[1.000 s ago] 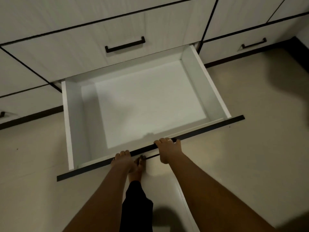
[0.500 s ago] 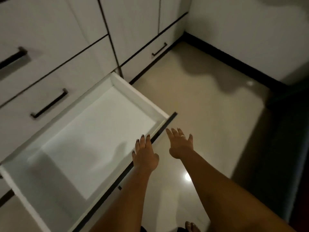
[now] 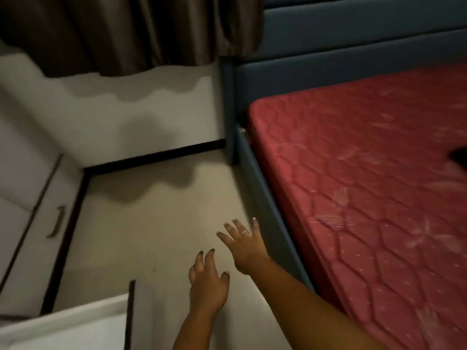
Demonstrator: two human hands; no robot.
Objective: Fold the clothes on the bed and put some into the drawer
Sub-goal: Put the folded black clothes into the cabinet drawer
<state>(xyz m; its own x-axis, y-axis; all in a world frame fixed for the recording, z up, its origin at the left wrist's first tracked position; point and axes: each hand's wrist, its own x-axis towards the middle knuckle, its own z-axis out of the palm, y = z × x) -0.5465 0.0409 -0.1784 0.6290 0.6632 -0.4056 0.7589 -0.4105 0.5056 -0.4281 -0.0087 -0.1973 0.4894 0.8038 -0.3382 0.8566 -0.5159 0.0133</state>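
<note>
Both my hands are out in front over the floor, and neither grip is clamped on anything. The left hand has its fingers loosely bent and apart. The right hand is splayed flat, with a ring on one finger. The bed lies to my right, its blue side rail running away from me, and the red mattress is bare across nearly all I can see. The only candidate for clothing is a dark shape cut off at the far right edge of the view. I cannot tell whether it is a garment, nor which way its long axis runs. It sits well to the right of both hands and further ahead, across the rail. The right hand is just beside the rail and clearly the nearer one, so I judge it should lead the reach while I turn further right to bring the shape into view. The open drawer shows only a white corner at lower left, near the left hand, on the side away from the bed.
</note>
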